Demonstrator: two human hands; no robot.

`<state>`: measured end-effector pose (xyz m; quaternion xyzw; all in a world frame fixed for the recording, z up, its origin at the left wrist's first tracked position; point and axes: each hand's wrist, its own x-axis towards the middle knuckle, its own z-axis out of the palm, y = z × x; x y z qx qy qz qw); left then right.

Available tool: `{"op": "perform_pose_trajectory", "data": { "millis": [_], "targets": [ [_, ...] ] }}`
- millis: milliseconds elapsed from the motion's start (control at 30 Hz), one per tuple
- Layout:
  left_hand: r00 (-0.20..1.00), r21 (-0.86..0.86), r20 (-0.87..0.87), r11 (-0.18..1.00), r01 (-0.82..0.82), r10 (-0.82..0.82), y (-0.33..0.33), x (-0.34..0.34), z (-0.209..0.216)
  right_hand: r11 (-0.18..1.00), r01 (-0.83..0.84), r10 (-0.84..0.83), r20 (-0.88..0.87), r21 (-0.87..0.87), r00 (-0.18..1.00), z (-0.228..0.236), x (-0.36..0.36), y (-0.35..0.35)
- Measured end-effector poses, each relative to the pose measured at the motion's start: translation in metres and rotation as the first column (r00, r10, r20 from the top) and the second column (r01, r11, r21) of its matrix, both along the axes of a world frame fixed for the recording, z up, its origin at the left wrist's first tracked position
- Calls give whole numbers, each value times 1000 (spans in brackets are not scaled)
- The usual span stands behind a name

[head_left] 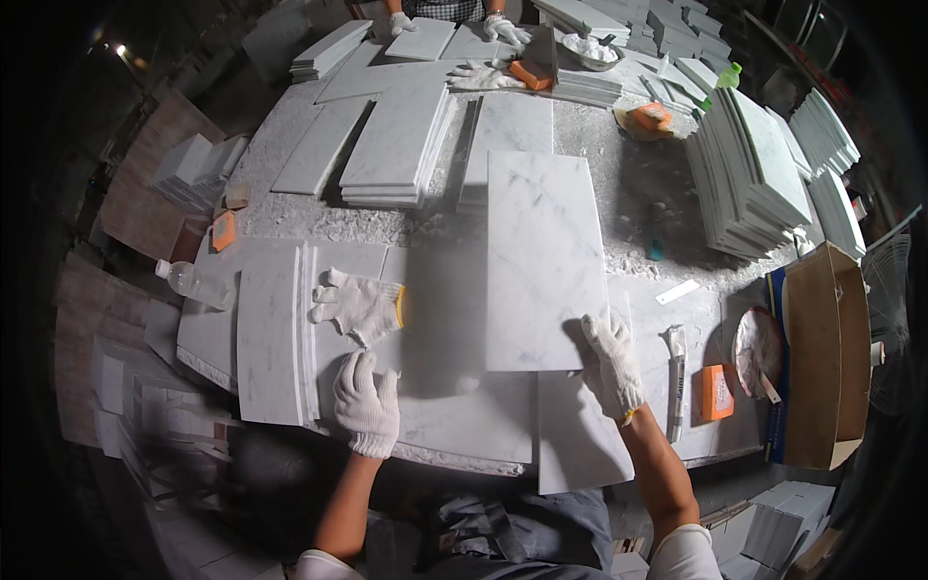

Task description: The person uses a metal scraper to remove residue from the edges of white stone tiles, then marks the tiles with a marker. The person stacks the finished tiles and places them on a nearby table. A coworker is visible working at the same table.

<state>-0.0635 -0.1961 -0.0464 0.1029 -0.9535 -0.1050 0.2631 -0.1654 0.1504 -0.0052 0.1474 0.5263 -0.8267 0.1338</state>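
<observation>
A white marble tile (543, 261) with grey veins is in my right hand (611, 367), gripped at its lower right edge. It appears raised, with a shadow beside it. A white knitted glove covers each of my hands. My left hand (367, 404) is near the table's front edge, fingers loosely bent, thumb apart, holding nothing. Just beyond it lies a loose white glove (358, 307) with a yellow cuff. To its left is a stack of tiles (273, 333). Another tile (580, 435), under my right wrist, juts over the front edge.
At right are a marker-like tube (677, 382), an orange block (717, 392), a bowl of white paste (758, 350) and a cardboard box (824, 358). Tall tile stacks (749, 174) stand beyond. A plastic bottle (196, 285) lies left. Across the table are another person's gloved hands (507, 29).
</observation>
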Motion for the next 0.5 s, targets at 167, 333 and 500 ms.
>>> {"op": "perform_pose_trajectory", "data": {
  "millis": [167, 333, 500],
  "targets": [
    [999, 9, 41, 1000, 8, -8, 0, 1, 3, 916, -14, 151, -311, 402, 939, -15, -45, 24],
    [999, -35, 35, 999, 28, -27, 3, -1, 4, 966, 105, -53, -215, 235, 975, -18, -114, 54],
    [998, -65, 58, 998, 10, -6, 4, -2, 5, 990, 33, -14, -134, 139, 991, -26, -182, 67]
  ]
}}
